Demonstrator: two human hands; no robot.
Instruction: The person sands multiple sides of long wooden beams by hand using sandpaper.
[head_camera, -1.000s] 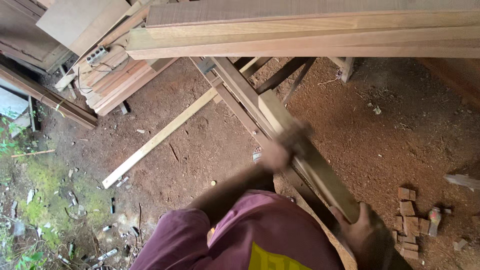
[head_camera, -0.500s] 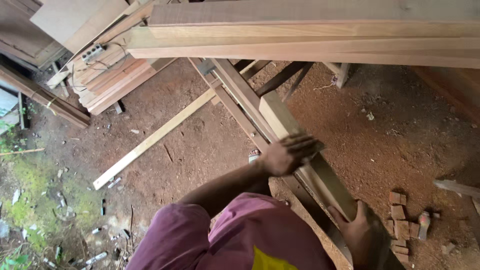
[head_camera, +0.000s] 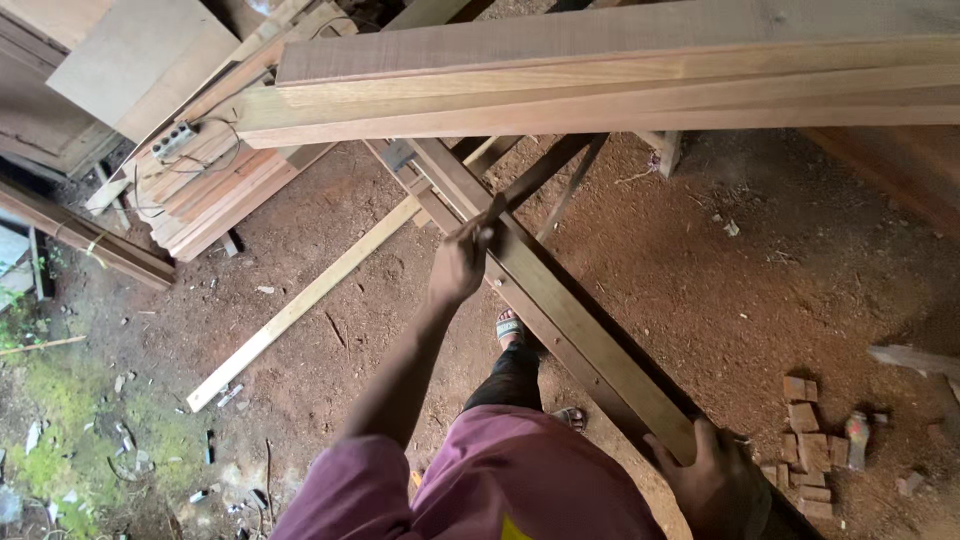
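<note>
Reddish-brown dirt floor (head_camera: 700, 290) dusted with sawdust, pretty much an open-air wood shop seen from straight above. Nearest the camera, the person's right hand (head_camera: 712, 478) is clenched around the near end of a long, squared, olive-brown timber beam (head_camera: 560, 300), fingers wrapped over its top edge. Just right of that hand there's a little heap of reddish wooden offcut blocks (head_camera: 805, 440) lying on the dirt. Further along, the left hand (head_camera: 460, 265) is grasping the same beam about midway, arm stretched right out. The beam runs diagonally away from the lower right up toward the upper left, sitting on a darker plank of similar length (can't tell if they're joined). A sandalled foot (head_camera: 508, 326) peeks out beside it. Left of the beam, a pale, thin wooden batten (head_camera: 300, 305) lies flat on the ground, well apart from both hands. Beyond that, a stack of light brown planks (head_camera: 215, 190) sits at the upper left, and big, long tan boards (head_camera: 620, 85) span the whole top.
</note>
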